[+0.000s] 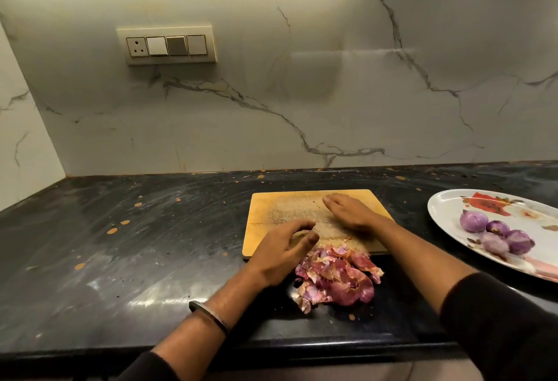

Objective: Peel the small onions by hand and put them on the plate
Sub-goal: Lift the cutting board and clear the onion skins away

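- Nearest me, the peels (338,279) lie heaped on the table (120,260), just right of my left hand (283,247), whose fingers are curled loosely and hold nothing.
- Beyond the peels, my right hand (350,211) lies flat and spread on the board (271,208), empty.
- Four peeled onions (495,231) sit on the plate (447,199), well right of that hand.
- I see no unpeeled onion; I'd sweep scraps toward the heap gently, keeping them off the plate.
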A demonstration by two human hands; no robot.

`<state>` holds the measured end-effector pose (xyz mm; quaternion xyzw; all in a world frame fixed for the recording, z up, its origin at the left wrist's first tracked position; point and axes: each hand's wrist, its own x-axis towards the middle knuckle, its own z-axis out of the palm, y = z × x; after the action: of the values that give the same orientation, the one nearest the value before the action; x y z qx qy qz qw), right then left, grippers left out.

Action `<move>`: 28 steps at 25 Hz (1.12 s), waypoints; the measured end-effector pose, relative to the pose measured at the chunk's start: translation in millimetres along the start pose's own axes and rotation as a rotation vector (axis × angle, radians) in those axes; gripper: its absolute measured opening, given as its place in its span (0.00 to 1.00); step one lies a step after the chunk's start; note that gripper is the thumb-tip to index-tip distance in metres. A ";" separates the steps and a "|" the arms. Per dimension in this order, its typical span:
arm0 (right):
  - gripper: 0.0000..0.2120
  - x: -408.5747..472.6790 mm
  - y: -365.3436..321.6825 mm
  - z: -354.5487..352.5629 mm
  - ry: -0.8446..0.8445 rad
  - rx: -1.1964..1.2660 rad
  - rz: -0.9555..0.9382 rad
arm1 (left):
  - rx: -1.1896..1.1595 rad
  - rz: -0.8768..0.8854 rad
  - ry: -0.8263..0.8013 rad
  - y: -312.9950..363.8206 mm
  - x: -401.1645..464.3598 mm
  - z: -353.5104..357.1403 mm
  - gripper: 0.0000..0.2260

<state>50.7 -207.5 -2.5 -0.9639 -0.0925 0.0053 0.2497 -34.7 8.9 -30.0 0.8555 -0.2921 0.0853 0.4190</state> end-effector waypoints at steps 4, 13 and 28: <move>0.23 -17.9 -8.8 5.2 -0.102 0.097 -0.153 | -0.014 -0.015 0.030 -2.7 1.0 0.7 0.41; 0.29 -83.3 21.2 -16.5 -0.054 0.347 -0.129 | -0.123 -0.092 0.071 1.6 0.8 -2.3 0.50; 0.38 -44.9 -3.6 -1.0 -0.150 0.198 -0.056 | -0.158 -0.130 0.116 0.0 -0.4 -0.4 0.51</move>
<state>6.0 -213.1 -1.5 -0.9284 -0.1370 0.0794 0.3361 -35.0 9.4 -29.8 0.8305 -0.2170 0.0838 0.5060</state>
